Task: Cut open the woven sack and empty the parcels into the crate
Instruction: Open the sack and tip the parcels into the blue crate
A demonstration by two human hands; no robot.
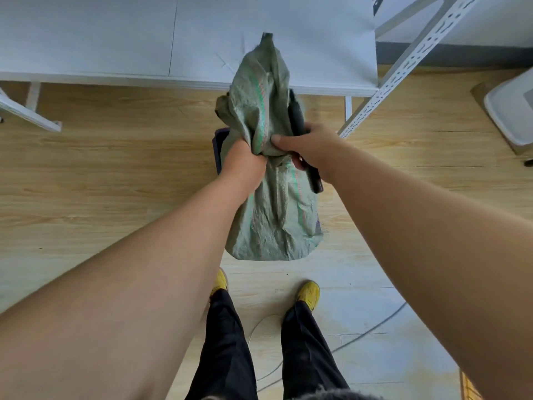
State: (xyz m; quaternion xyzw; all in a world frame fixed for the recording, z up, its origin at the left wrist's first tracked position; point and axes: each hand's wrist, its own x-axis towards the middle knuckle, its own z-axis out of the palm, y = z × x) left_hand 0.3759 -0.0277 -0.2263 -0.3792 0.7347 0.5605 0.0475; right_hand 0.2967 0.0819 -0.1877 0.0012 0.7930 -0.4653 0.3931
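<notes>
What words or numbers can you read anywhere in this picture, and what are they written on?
None can be read.
Grey-green woven sack: only green and reddish stripes, no letters.
Black tool in the right hand: no label shows.
Dark blue plastic crate, mostly hidden behind the sack: nothing printed shows.
White slotted metal shelf post: only punched holes.
Yellow shoes: no brand shows.

The woven sack (271,197) gripped between both hands is dull grey-green with thin green and reddish stripes running down it. Behind it a dark navy crate (218,148) edge shows. Below the arms are yellow shoes (309,293), black trousers (227,347) and light wood-grain floor (115,174).
</notes>
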